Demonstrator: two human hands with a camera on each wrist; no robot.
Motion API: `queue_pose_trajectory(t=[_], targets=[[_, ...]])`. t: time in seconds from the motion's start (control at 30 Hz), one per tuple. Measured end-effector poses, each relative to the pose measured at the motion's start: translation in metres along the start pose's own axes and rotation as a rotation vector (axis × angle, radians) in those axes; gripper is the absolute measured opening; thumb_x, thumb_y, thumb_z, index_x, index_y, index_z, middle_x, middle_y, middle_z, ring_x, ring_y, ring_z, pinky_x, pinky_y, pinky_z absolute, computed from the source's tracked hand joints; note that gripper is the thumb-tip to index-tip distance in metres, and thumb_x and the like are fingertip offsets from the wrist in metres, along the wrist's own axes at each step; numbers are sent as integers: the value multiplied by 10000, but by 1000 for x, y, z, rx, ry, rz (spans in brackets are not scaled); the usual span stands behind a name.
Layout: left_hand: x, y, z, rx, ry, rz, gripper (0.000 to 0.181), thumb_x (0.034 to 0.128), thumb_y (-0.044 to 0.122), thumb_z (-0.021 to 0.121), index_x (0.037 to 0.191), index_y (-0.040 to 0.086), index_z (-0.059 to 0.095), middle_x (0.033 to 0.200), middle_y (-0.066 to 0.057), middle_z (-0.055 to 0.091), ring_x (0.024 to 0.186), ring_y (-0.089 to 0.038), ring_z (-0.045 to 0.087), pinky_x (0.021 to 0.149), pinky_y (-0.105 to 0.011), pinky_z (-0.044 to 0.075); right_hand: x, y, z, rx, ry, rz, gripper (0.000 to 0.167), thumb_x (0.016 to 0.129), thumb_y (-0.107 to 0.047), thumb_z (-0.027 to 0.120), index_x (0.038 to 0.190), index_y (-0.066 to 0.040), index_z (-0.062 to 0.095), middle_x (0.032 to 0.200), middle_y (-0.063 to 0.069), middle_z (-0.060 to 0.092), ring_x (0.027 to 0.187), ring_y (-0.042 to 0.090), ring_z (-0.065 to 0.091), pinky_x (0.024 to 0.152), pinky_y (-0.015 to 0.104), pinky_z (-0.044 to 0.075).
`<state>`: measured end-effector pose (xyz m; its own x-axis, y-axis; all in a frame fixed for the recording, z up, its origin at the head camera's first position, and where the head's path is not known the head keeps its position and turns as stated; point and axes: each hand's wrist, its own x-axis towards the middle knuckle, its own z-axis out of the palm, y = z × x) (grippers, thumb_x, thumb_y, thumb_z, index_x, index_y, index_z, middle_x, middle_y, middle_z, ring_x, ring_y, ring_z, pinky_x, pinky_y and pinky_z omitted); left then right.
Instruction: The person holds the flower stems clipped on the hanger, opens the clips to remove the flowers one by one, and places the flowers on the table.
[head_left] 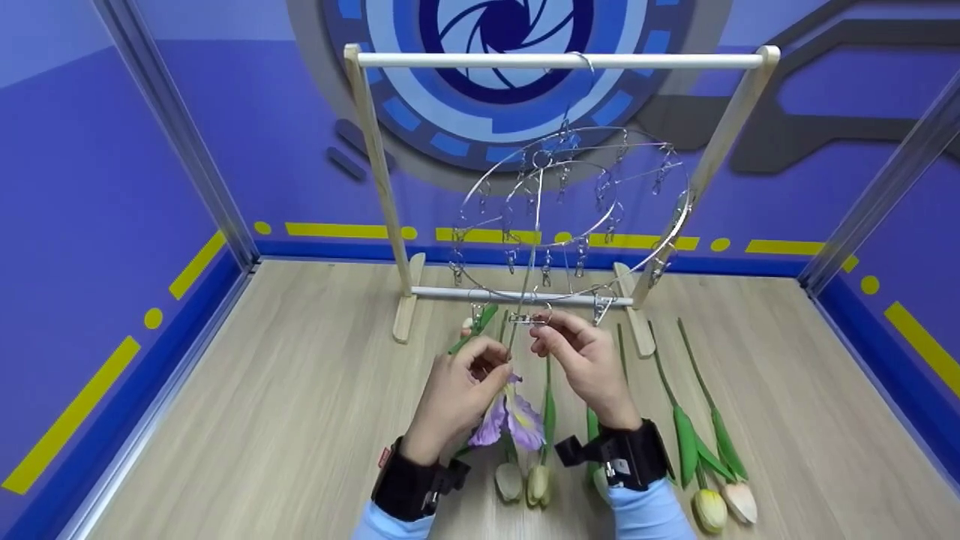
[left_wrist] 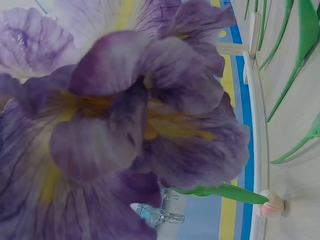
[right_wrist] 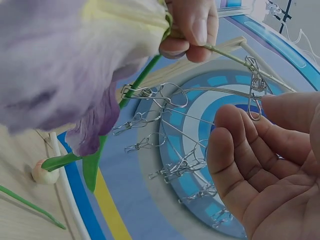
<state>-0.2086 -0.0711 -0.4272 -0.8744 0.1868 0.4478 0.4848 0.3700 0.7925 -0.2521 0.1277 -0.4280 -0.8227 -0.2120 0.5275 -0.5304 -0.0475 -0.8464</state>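
Observation:
A purple iris hangs head down in front of me, its stem slanting up toward the round metal clip hanger. My left hand pinches that stem just above the bloom. The thumb and fingers of my right hand hold the end of a wire clip, whose other end lies against the stem. Whether the clip bites the stem, I cannot tell. Behind the iris, a pale pink tulip with green leaves points downward. Petals hide the left fingers in the left wrist view.
The hanger hooks over the top bar of a wooden rack, with several clips dangling from its rings. Several tulips lie on the table, including a yellow tulip and a pink one at the right. Blue-purple panels enclose the table.

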Motion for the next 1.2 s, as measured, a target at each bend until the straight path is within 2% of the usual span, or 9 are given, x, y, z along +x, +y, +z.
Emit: queue_pose_trajectory(t=[0.37,0.77,1.03,1.2], targets=[[2,-1,-2,-25,11,14,48,946,46,697,990,33,708,854,-25,712,754,-124,645,701,-275,542,0,1,-1,-44,3,-29,167,1002,83,575,1122,163,660,932,-49,732,785,99,679,716,225,569],[2,-3,-3,-18,18,7,45,934,41,708,978,33,719,862,-23,713,752,-119,640,700,-289,545,0,1,-2,-39,15,-12,161,998,76,589,1106,163,671,923,-27,732,771,109,681,708,230,575],[1,-3,-4,-22,24,7,43,919,30,716,961,21,718,847,-27,712,736,-107,631,683,-281,539,0,2,-2,-55,18,-29,165,992,92,587,1110,170,674,917,-54,732,763,89,679,703,223,573],[1,-3,-4,-25,30,12,39,916,41,717,948,21,717,836,-29,707,732,-105,630,678,-271,538,-1,1,-2,-75,26,-18,164,991,79,601,1110,154,685,919,5,740,764,96,686,704,227,576]])
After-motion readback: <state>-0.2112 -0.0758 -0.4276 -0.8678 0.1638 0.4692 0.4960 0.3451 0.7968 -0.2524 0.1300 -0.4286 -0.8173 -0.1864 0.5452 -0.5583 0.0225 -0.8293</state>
